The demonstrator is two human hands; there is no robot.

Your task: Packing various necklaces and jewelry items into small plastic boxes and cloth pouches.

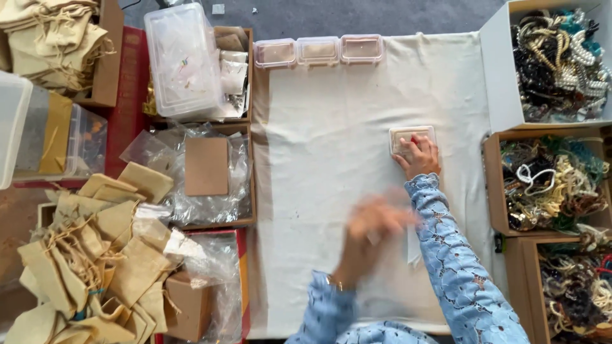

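- Over on the far left, at nine o'clock, a heap of tan drawstring pouches (95,255) spills across the floor, and another pile of them (54,35) sits in a box up at eleven o'clock.
- Next along, a clear lidded tub (182,60) rests on a brown tray near the top, and below it lies a square of brown card (206,166) on crinkled clear plastic bags.
- Now the desk, spread with a cream cloth (319,140); three small clear lidded boxes (318,51) stand in a row along its twelve o'clock edge, touching side by side.
- Here's the left hand (373,223), just below the centre of the cloth, a blur in mid-sweep (too smeared to say whether the fingers are spread or curled, or whether it holds anything).
- Just right of it, at roughly two o'clock from the blur, the right hand (419,156) is pressed down flat, fingers together, on a small cream rectangular box (411,136); that box lies on the cloth, right of centre, well apart from the row of three.
- Both arms wear pale blue lace sleeves (459,267).
- Far right, from one to five o'clock, a white carton (497,64) and brown boxes (494,185) brim with tangled bead necklaces.
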